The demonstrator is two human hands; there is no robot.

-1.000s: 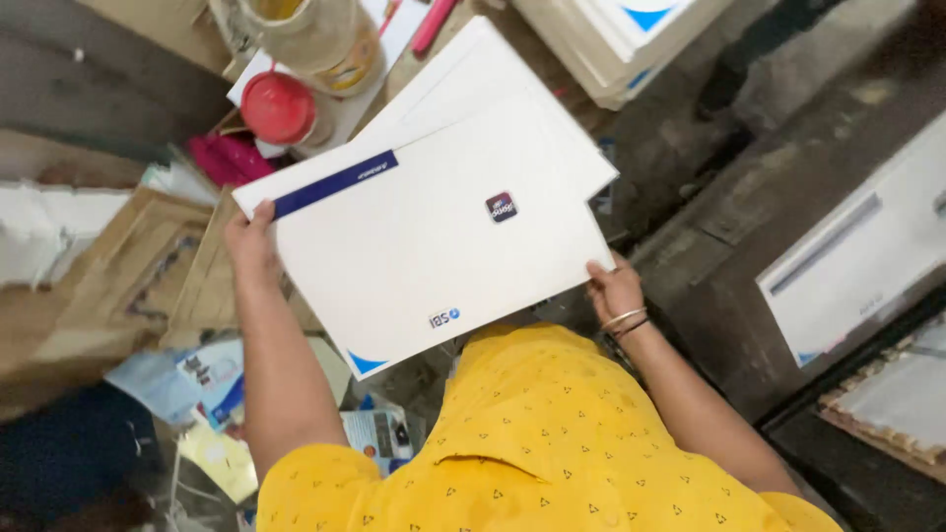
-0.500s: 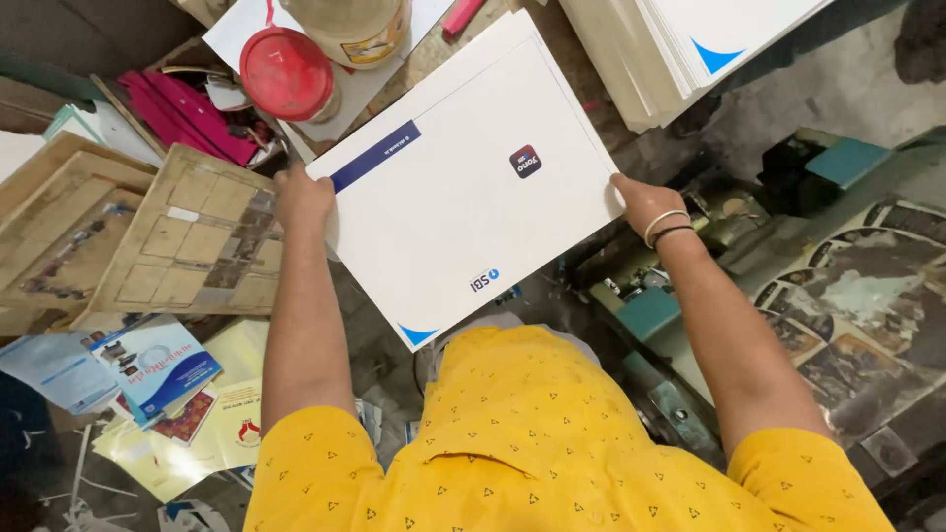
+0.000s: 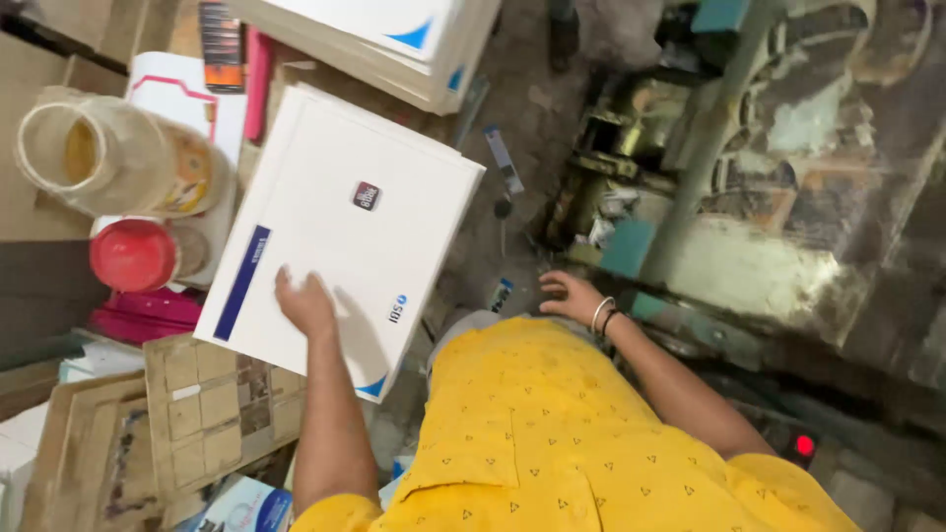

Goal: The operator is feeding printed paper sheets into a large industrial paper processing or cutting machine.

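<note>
1. The left hand [image 3: 305, 303] is laid flat, fingers spread, on the near part of a white folder [image 3: 340, 232].
2. The right hand [image 3: 572, 296] is held open and empty, apart from the folder, near a grimy machine [image 3: 749, 197].
3. A red lid [image 3: 133, 256] and a clear jar [image 3: 118, 158] are seen left of the folder.
4. A stack of white folders [image 3: 394, 39] is seen farthest.

Grimy dark floor [image 3: 537, 108], worn greenish machine [image 3: 749, 227] at right, perhaps cardboard sheets [image 3: 212, 419] lower left
</note>
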